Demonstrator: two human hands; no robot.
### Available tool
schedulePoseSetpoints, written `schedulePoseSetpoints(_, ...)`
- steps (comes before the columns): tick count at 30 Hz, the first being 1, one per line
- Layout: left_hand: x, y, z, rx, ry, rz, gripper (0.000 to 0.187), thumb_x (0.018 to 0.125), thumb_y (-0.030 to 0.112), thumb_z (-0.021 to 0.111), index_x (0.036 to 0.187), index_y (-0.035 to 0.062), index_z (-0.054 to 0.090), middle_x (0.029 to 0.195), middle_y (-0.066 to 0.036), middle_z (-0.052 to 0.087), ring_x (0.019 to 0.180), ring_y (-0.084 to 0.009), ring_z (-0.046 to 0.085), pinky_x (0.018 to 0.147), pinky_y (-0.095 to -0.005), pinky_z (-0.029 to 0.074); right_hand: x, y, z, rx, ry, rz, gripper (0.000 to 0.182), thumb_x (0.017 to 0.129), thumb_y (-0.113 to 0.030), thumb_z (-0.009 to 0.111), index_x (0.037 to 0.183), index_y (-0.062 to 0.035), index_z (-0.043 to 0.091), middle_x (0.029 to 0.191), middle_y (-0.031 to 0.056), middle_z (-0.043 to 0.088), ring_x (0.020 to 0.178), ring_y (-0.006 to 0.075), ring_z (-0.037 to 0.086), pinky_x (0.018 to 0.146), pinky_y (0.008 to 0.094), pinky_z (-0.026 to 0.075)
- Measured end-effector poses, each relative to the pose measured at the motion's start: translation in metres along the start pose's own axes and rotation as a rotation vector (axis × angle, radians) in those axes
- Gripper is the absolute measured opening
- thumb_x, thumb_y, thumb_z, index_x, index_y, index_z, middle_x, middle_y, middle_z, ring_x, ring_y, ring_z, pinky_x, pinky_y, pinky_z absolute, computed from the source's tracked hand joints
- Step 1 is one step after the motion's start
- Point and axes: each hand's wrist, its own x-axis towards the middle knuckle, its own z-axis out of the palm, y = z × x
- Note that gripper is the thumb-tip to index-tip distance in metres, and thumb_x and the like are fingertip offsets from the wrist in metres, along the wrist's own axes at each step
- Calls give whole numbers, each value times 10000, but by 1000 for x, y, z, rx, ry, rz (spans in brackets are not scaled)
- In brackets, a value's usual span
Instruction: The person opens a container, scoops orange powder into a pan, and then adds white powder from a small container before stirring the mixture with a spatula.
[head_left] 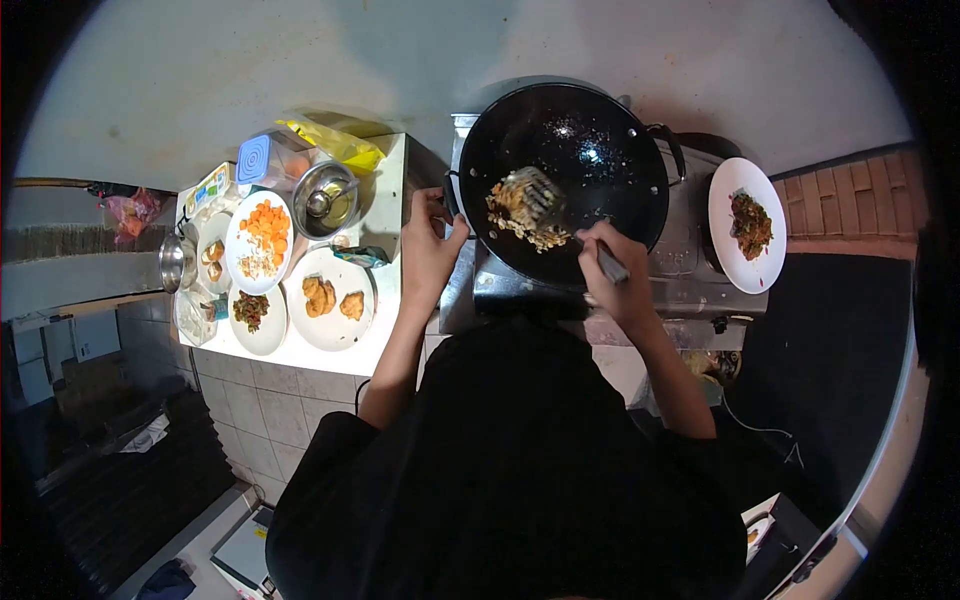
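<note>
A large black wok (600, 120) sits on the stove, with chopped food (540, 236) at its lower left inside. My right hand (612, 270) is closed around the handle of a slotted spatula (540, 196), whose blade is slightly blurred over the food. My left hand (432, 245) is at the wok's left side, its fingers curled at the small loop handle (452, 192).
On the white table (385, 345) at left are a plate of diced carrots (265, 240), a plate with fried pieces (330, 300), a metal bowl (326, 200) and a lidded container (265, 160). A white plate of chopped vegetables (748, 225) stands right of the wok.
</note>
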Motion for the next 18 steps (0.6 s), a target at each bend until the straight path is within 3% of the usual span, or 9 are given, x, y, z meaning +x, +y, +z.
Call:
schedulePoseSetpoints(3,-1,-1,0,11,1,11,385,851,53,689,1199,5,531,796,-74,669,623,-80,511,580,-244,422,0,13,6,-54,127,85,45,859,8,609,901,24,611,636,156,571,533,173,553,542,297,426)
schedulePoseSetpoints(6,-1,-2,2,-6,11,23,381,851,51,688,1195,3,532,804,-78,671,633,-85,518,591,-247,431,-7,7,12,-82,103,170,9,866,13,601,872,19,600,611,146,563,534,118,537,531,290,409)
schedulePoseSetpoints(9,-1,-3,2,9,-3,20,382,845,50,690,1187,4,528,798,-79,662,635,-93,523,597,-251,437,5,37,25,68,243,172,64,878,14,595,816,15,578,585,93,536,588,33,493,510,273,373)
schedulePoseSetpoints(10,0,-4,2,7,-4,22,384,842,49,691,1186,4,526,797,-80,658,634,-94,524,596,-253,437,1,40,21,67,248,175,64,878,14,595,816,15,578,585,93,536,588,33,493,510,273,373)
schedulePoseSetpoints(12,0,-2,2,18,0,36,387,841,50,693,1186,5,524,790,-82,656,625,-96,523,590,-257,436,-3,42,15,5,200,187,126,934,-11,555,819,0,607,592,14,556,571,43,551,523,229,401)
schedulePoseSetpoints(14,1,-3,0,30,9,44,390,840,51,695,1186,6,521,783,-84,654,617,-98,523,583,-260,435,-7,35,17,40,177,238,151,940,-16,548,800,-5,601,589,11,559,559,46,555,515,230,400)
schedulePoseSetpoints(16,1,-5,1,34,-1,59,393,840,53,696,1187,6,518,776,-82,652,596,-96,506,563,-260,423,-4,38,21,169,273,306,185,889,-4,601,732,19,506,582,15,469,603,8,446,522,257,363)
schedulePoseSetpoints(18,2,-7,2,37,-18,67,393,841,54,696,1187,4,516,775,-80,651,590,-96,501,557,-258,418,1,45,19,235,314,329,182,884,3,597,728,13,503,584,19,466,599,12,447,524,257,362)
